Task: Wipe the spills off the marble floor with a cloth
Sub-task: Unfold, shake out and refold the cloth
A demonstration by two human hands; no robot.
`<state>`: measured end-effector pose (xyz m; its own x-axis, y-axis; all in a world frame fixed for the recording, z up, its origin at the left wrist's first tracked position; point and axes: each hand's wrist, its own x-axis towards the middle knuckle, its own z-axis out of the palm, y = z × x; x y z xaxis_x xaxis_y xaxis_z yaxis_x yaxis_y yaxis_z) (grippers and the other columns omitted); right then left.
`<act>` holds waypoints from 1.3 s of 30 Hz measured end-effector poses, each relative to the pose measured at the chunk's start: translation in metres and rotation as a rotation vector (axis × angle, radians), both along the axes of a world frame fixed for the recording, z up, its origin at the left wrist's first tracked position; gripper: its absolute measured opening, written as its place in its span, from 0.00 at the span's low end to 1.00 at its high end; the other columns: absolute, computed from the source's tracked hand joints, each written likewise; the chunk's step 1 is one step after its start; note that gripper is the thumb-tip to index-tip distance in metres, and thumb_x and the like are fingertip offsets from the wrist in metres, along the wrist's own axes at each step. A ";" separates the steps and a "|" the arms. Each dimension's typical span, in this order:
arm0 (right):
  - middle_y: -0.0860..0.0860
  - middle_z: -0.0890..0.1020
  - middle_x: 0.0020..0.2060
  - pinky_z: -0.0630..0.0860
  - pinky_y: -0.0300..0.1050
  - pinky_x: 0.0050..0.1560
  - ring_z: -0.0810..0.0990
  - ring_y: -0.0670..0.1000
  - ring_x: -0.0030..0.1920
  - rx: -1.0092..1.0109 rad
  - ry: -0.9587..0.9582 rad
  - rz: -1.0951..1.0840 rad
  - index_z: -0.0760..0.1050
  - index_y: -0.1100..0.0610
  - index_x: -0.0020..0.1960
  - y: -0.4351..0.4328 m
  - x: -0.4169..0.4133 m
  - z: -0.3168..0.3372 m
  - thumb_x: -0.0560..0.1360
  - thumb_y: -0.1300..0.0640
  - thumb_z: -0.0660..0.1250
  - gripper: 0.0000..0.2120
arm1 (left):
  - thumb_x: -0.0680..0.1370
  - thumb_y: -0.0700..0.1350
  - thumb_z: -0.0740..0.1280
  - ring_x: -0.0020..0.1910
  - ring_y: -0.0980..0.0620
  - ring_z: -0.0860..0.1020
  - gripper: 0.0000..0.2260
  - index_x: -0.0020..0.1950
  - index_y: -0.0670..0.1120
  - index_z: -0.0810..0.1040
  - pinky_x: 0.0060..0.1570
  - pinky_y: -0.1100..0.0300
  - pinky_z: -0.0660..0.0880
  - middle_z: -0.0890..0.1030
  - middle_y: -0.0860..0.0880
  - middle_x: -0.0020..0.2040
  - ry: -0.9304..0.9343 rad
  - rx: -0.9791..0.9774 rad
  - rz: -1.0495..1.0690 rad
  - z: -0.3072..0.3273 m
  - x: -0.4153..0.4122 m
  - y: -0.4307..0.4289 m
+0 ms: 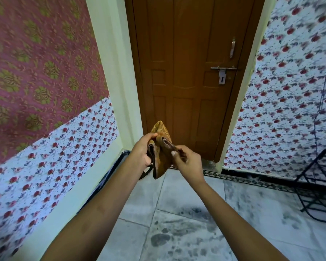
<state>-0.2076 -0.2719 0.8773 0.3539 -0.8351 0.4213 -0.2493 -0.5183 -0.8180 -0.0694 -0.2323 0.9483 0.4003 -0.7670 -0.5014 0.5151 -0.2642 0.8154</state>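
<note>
A folded mustard-brown patterned cloth [161,147] is held up in front of me at about waist height, well above the floor. My left hand [142,150] grips its left side and my right hand [186,159] pinches its right edge between thumb and fingers. Below lies the pale marble floor [256,208]. Dark wet spill marks [169,236] spread over the tiles between my forearms and toward the lower right.
A shut brown wooden door [186,72] with a metal latch [222,71] stands straight ahead. Floral-papered walls [55,166] close in on both sides. A black wire rack [320,185] stands on the floor at right, with a dark cable hanging above it.
</note>
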 end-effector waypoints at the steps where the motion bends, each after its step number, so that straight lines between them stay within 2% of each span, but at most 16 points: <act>1: 0.46 0.81 0.40 0.78 0.40 0.40 0.80 0.47 0.42 0.005 -0.006 -0.012 0.77 0.53 0.52 -0.001 -0.001 0.003 0.77 0.55 0.64 0.06 | 0.75 0.48 0.67 0.50 0.42 0.79 0.13 0.56 0.43 0.78 0.44 0.50 0.74 0.81 0.41 0.52 -0.004 -0.006 -0.030 -0.002 0.003 0.002; 5: 0.46 0.78 0.38 0.74 0.32 0.37 0.78 0.43 0.39 0.080 -0.025 -0.040 0.74 0.55 0.51 -0.008 -0.006 0.013 0.78 0.55 0.62 0.05 | 0.74 0.38 0.68 0.51 0.43 0.78 0.14 0.59 0.43 0.78 0.42 0.53 0.74 0.80 0.41 0.55 -0.130 -0.040 -0.214 -0.009 0.011 0.009; 7: 0.48 0.80 0.39 0.77 0.36 0.40 0.79 0.45 0.41 0.151 -0.076 -0.037 0.75 0.56 0.50 -0.012 -0.011 0.018 0.78 0.55 0.63 0.05 | 0.75 0.35 0.65 0.50 0.45 0.78 0.15 0.61 0.44 0.77 0.39 0.54 0.74 0.80 0.42 0.54 -0.232 -0.019 -0.236 -0.011 0.013 0.010; 9: 0.49 0.81 0.39 0.79 0.42 0.41 0.80 0.47 0.42 0.234 -0.133 -0.030 0.77 0.56 0.49 -0.016 -0.017 0.025 0.77 0.57 0.65 0.04 | 0.77 0.36 0.64 0.51 0.45 0.77 0.14 0.61 0.46 0.78 0.44 0.52 0.75 0.80 0.44 0.53 -0.360 0.037 -0.239 -0.013 0.015 0.009; 11: 0.48 0.81 0.39 0.79 0.40 0.38 0.80 0.46 0.42 0.312 -0.177 -0.060 0.77 0.56 0.48 -0.020 -0.022 0.030 0.76 0.58 0.65 0.03 | 0.77 0.40 0.66 0.53 0.44 0.76 0.10 0.58 0.47 0.79 0.51 0.50 0.74 0.80 0.46 0.52 -0.470 0.092 -0.256 -0.016 0.014 0.007; 12: 0.48 0.81 0.39 0.77 0.38 0.37 0.80 0.46 0.42 0.347 -0.205 -0.083 0.78 0.56 0.48 -0.022 -0.024 0.033 0.76 0.57 0.65 0.04 | 0.77 0.41 0.66 0.52 0.44 0.76 0.10 0.57 0.47 0.79 0.51 0.50 0.74 0.80 0.46 0.51 -0.500 0.109 -0.263 -0.016 0.013 0.006; 16: 0.48 0.80 0.38 0.75 0.34 0.36 0.79 0.45 0.41 0.426 -0.271 -0.088 0.78 0.59 0.48 -0.026 -0.032 0.037 0.76 0.58 0.66 0.05 | 0.77 0.37 0.65 0.56 0.45 0.76 0.14 0.61 0.47 0.78 0.60 0.49 0.72 0.81 0.47 0.54 -0.483 0.064 -0.258 -0.021 0.001 -0.001; 19: 0.48 0.80 0.36 0.75 0.32 0.34 0.79 0.45 0.38 0.489 -0.267 -0.044 0.78 0.61 0.49 -0.025 -0.036 0.036 0.76 0.60 0.66 0.05 | 0.77 0.36 0.64 0.52 0.49 0.80 0.14 0.61 0.45 0.77 0.51 0.56 0.76 0.82 0.48 0.52 -0.389 -0.059 -0.249 -0.017 -0.014 -0.003; 21: 0.50 0.81 0.36 0.77 0.38 0.39 0.80 0.49 0.40 0.533 -0.268 -0.037 0.79 0.60 0.47 -0.026 -0.038 0.034 0.75 0.60 0.67 0.04 | 0.76 0.37 0.66 0.49 0.51 0.81 0.13 0.60 0.45 0.78 0.46 0.59 0.78 0.83 0.47 0.51 -0.367 -0.139 -0.313 -0.010 -0.026 -0.003; 23: 0.53 0.81 0.37 0.78 0.47 0.47 0.79 0.52 0.43 0.600 -0.298 -0.032 0.79 0.58 0.44 -0.027 -0.041 0.032 0.75 0.60 0.68 0.02 | 0.75 0.39 0.69 0.51 0.50 0.81 0.13 0.59 0.45 0.78 0.47 0.59 0.79 0.82 0.45 0.53 -0.387 -0.181 -0.431 -0.005 -0.037 0.000; 25: 0.56 0.81 0.39 0.78 0.53 0.50 0.80 0.55 0.44 0.737 -0.398 -0.029 0.79 0.59 0.42 -0.028 -0.045 0.033 0.74 0.60 0.68 0.03 | 0.73 0.43 0.72 0.55 0.51 0.78 0.17 0.60 0.48 0.77 0.50 0.59 0.77 0.80 0.48 0.55 -0.512 -0.190 -0.547 -0.003 -0.049 0.001; 28: 0.57 0.81 0.36 0.78 0.49 0.43 0.80 0.54 0.39 0.876 -0.532 -0.029 0.79 0.60 0.41 -0.032 -0.054 0.039 0.74 0.62 0.68 0.03 | 0.69 0.45 0.75 0.56 0.57 0.74 0.23 0.62 0.51 0.73 0.49 0.63 0.74 0.77 0.53 0.56 -0.667 -0.256 -0.602 -0.005 -0.065 0.001; 30: 0.56 0.82 0.33 0.78 0.47 0.39 0.80 0.52 0.36 0.879 -0.571 -0.031 0.79 0.60 0.41 -0.033 -0.061 0.041 0.74 0.62 0.68 0.04 | 0.70 0.44 0.75 0.54 0.59 0.75 0.21 0.61 0.51 0.74 0.45 0.67 0.72 0.78 0.54 0.54 -0.727 -0.308 -0.573 -0.006 -0.072 -0.002; 33: 0.54 0.81 0.33 0.78 0.41 0.35 0.79 0.50 0.35 0.840 -0.557 -0.033 0.78 0.59 0.42 -0.031 -0.072 0.041 0.75 0.61 0.66 0.04 | 0.76 0.46 0.68 0.51 0.56 0.77 0.06 0.52 0.50 0.80 0.50 0.61 0.72 0.81 0.53 0.47 -0.741 -0.274 -0.509 0.000 -0.078 -0.002; 36: 0.54 0.80 0.36 0.77 0.43 0.41 0.78 0.50 0.39 0.799 -0.481 -0.028 0.78 0.58 0.43 -0.029 -0.078 0.038 0.76 0.60 0.65 0.05 | 0.79 0.45 0.64 0.49 0.51 0.79 0.06 0.49 0.48 0.81 0.59 0.52 0.72 0.83 0.50 0.43 -0.673 -0.202 -0.499 0.003 -0.076 -0.005; 39: 0.53 0.81 0.38 0.76 0.45 0.45 0.78 0.49 0.41 0.737 -0.418 -0.051 0.78 0.58 0.44 -0.027 -0.081 0.038 0.76 0.60 0.66 0.04 | 0.80 0.44 0.63 0.54 0.44 0.79 0.07 0.47 0.47 0.80 0.60 0.47 0.74 0.82 0.46 0.46 -0.503 -0.166 -0.303 0.008 -0.071 -0.008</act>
